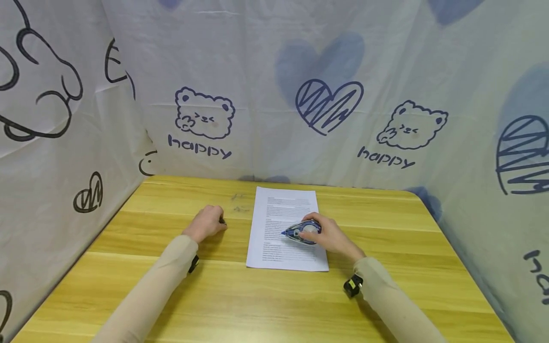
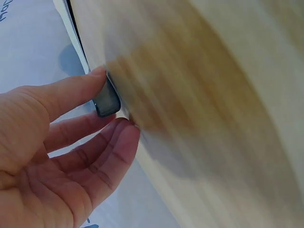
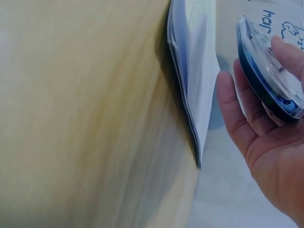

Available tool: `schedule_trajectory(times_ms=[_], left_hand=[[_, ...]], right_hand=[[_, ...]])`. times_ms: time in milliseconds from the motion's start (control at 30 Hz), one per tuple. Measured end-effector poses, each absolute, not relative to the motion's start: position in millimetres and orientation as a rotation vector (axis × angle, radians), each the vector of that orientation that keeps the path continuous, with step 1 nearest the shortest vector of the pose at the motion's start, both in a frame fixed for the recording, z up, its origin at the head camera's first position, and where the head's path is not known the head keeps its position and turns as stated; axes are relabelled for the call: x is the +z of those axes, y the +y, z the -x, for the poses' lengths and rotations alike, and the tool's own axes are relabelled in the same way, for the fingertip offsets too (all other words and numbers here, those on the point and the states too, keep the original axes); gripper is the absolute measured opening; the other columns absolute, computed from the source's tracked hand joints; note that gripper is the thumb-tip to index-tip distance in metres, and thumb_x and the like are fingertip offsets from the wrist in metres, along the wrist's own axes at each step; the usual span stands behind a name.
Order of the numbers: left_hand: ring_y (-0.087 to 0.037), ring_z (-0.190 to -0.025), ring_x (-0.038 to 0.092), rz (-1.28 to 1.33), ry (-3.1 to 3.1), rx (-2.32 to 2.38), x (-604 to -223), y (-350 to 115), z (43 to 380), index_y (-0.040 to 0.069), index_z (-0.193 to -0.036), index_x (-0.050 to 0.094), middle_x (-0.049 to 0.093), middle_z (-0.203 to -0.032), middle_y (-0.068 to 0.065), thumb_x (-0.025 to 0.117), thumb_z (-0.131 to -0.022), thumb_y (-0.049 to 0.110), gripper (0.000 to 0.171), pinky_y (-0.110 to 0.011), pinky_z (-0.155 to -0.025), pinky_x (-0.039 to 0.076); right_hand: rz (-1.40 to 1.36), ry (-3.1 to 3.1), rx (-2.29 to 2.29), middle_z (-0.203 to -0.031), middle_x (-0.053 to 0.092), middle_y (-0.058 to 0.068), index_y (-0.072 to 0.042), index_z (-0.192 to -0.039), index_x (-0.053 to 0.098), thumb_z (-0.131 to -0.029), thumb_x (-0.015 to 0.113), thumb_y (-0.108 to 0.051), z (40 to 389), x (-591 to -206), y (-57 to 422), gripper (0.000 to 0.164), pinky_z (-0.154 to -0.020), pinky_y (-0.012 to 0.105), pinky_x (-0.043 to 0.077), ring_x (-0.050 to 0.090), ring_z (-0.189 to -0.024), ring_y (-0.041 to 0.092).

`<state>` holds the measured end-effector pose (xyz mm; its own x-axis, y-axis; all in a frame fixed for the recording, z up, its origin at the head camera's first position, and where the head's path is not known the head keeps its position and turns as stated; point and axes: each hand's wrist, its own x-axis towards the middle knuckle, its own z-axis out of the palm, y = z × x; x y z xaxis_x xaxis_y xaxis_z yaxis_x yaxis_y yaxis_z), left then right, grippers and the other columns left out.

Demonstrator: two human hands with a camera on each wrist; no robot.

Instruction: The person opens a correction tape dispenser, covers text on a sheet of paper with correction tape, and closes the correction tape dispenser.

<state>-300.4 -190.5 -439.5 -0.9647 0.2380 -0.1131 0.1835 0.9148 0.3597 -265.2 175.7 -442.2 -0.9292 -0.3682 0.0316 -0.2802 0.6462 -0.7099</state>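
Note:
A blue correction tape dispenser (image 1: 296, 233) with a clear body is held in my right hand (image 1: 334, 237), thumb on one side and fingers on the other. Its pointed tip faces left over the printed sheets (image 1: 261, 209). In the right wrist view the dispenser (image 3: 266, 71) stands off from the stack of sheets (image 3: 204, 95). To the left of the paper, my left hand (image 1: 207, 223) pinches a small dark, cap-like piece (image 2: 108, 99) between thumb and fingers, low over the table. In the head view most of that piece is hidden by the hand.
The yellow wood-grain table (image 1: 231, 305) reaches back to a white cloth (image 1: 257, 143) printed with bears and hearts, which also hangs at both sides. Faint grey marks (image 1: 240, 208) show on the tabletop left of the sheets. A black wrist camera (image 1: 353, 285) sits on my right wrist.

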Motion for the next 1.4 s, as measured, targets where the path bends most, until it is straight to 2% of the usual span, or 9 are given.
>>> schedule_trajectory(times_ms=[267, 500, 733, 1200, 1400], left_hand=[[-0.014, -0.061, 0.051, -0.366, 2.927, 0.635, -434.8, -187.1, 299.0, 0.004, -0.081, 0.071, 0.065, -0.073, -0.004, 0.076, -0.086, 0.014, 0.012, -0.025, -0.054, 0.042], [-0.014, -0.071, 0.060, -0.428, 2.923, 0.680, -435.0, -180.3, 298.7, 0.004, -0.091, 0.072, 0.070, -0.087, -0.007, 0.074, -0.088, 0.016, 0.013, -0.027, -0.065, 0.054], [-0.015, -0.076, 0.064, -0.508, 2.986, 0.740, -430.8, -170.0, 298.5, 0.003, -0.093, 0.072, 0.072, -0.090, -0.008, 0.075, -0.086, 0.015, 0.014, -0.029, -0.071, 0.057], [-0.011, -0.072, 0.063, -0.705, 2.969, 0.822, -419.8, -142.0, 291.5, 0.005, -0.097, 0.074, 0.072, -0.085, -0.004, 0.079, -0.083, 0.016, 0.019, -0.024, -0.066, 0.055], [-0.009, -0.071, 0.063, -0.836, 2.932, 0.880, -414.4, -128.0, 288.4, 0.001, -0.106, 0.073, 0.074, -0.088, -0.007, 0.080, -0.082, 0.016, 0.029, -0.019, -0.063, 0.054]], right_hand=[[0.558, 2.742, -1.145, -0.115, 0.065, 0.004, -0.021, -0.121, 0.061, -0.090, 0.071, -0.038, 264.7, -443.0, 176.1, 0.037, -0.086, 0.036, 0.047, 0.056, -0.097, 0.019], [0.542, 2.732, -1.198, -0.112, 0.065, 0.005, -0.023, -0.120, 0.061, -0.089, 0.072, -0.037, 267.7, -444.2, 176.9, 0.035, -0.083, 0.034, 0.047, 0.057, -0.094, 0.019], [0.519, 2.731, -1.214, -0.114, 0.065, 0.005, -0.024, -0.120, 0.061, -0.089, 0.072, -0.038, 266.7, -440.5, 176.9, 0.036, -0.084, 0.034, 0.047, 0.057, -0.095, 0.020], [0.530, 2.710, -1.294, -0.111, 0.066, 0.007, -0.022, -0.120, 0.064, -0.087, 0.074, -0.038, 265.6, -432.8, 175.7, 0.038, -0.078, 0.033, 0.051, 0.059, -0.092, 0.021], [0.498, 2.696, -1.311, -0.115, 0.064, 0.010, -0.022, -0.123, 0.060, -0.088, 0.073, -0.037, 265.0, -429.3, 175.9, 0.039, -0.079, 0.033, 0.053, 0.060, -0.094, 0.021]])
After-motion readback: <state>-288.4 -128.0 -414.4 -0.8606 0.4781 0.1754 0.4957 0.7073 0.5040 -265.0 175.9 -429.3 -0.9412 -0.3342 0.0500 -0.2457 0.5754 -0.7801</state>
